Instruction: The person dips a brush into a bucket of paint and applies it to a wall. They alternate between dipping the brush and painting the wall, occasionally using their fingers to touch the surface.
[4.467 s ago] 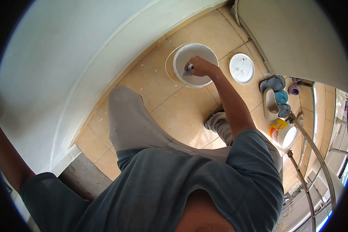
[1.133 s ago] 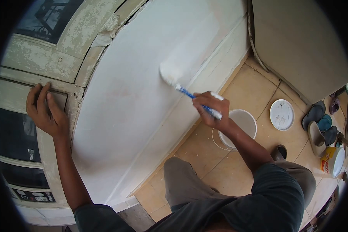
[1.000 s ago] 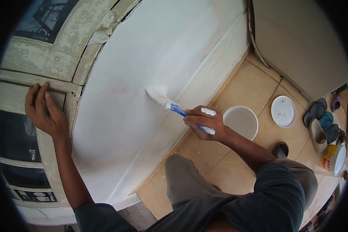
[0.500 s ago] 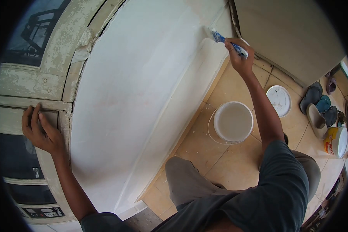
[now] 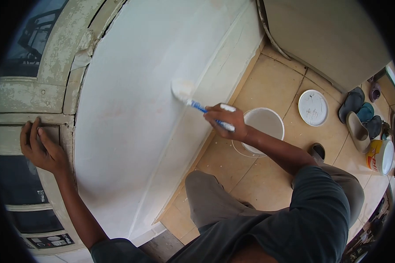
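Observation:
A paintbrush (image 5: 199,106) with a blue, paint-smeared handle is gripped in my right hand (image 5: 227,121). Its bristles, loaded with white, press on the white wall (image 5: 131,101) just above the ledge along its lower part. White paint marks the back of that hand. Behind my right wrist stands a white bucket (image 5: 267,120) with a wire handle, partly covered by the hand and forearm. My left hand (image 5: 44,147) rests with fingers apart against the worn, peeling window frame (image 5: 30,118) left of the wall.
On the tiled floor (image 5: 267,184) lies a round white lid (image 5: 313,108) with paint marks. Several shoes and sandals (image 5: 360,114) and a yellow-and-white tub (image 5: 380,157) sit at the right. A large grey panel (image 5: 324,39) stands at the upper right. My bent knee (image 5: 206,188) is close to the wall.
My right hand has brought the brush from the wall's upper right corner down and left to its middle. My left hand stays on the frame. The view has shifted slightly.

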The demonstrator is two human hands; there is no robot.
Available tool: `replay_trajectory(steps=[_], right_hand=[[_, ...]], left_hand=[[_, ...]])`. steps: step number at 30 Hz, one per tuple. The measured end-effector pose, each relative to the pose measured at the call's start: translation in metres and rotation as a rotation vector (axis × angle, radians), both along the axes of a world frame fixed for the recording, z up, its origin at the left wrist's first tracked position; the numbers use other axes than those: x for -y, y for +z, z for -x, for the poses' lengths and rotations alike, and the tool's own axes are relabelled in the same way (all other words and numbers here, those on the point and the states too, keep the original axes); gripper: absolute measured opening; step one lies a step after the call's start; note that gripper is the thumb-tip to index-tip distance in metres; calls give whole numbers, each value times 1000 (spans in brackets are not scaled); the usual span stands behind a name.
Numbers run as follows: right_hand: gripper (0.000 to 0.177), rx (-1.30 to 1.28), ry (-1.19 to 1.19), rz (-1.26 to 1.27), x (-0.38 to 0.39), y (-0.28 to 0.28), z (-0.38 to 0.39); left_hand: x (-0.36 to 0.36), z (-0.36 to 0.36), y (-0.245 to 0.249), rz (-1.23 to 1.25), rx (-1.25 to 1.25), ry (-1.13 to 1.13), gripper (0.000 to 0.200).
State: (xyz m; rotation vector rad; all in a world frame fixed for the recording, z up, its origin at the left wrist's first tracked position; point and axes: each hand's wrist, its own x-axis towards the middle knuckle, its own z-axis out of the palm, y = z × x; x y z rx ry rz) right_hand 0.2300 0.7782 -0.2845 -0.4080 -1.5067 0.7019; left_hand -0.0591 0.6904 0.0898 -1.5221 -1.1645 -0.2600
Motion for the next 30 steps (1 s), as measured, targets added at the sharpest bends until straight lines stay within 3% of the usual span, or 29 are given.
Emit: replay_trajectory(steps=[3,9,13,18,20,23,30], right_hand=[[16,14,148,-163,27,7,3],[10,31,501,97,-22,19,-23],[8,-40,160,115,-102,3,-61],[9,-85,-512,150,-193,-3,-123],[9,-175,-602,173,-218,-1,-135],[9,-210,-684,90,-230,3,-133],[8,-124,-315,141,-125,8,-66]], left_hand=[[0,1,0,-1,-6,2,25],[-1,0,0,-1,-12,-11,25],[-1,1,1,4,1,-17,25],[0,2,-2,-12,17,0,25],[1,3,-1,-13,0,4,26],[0,4,-1,-7,-3,-8,26],[0,-2,-2,-15,8,2,26]])
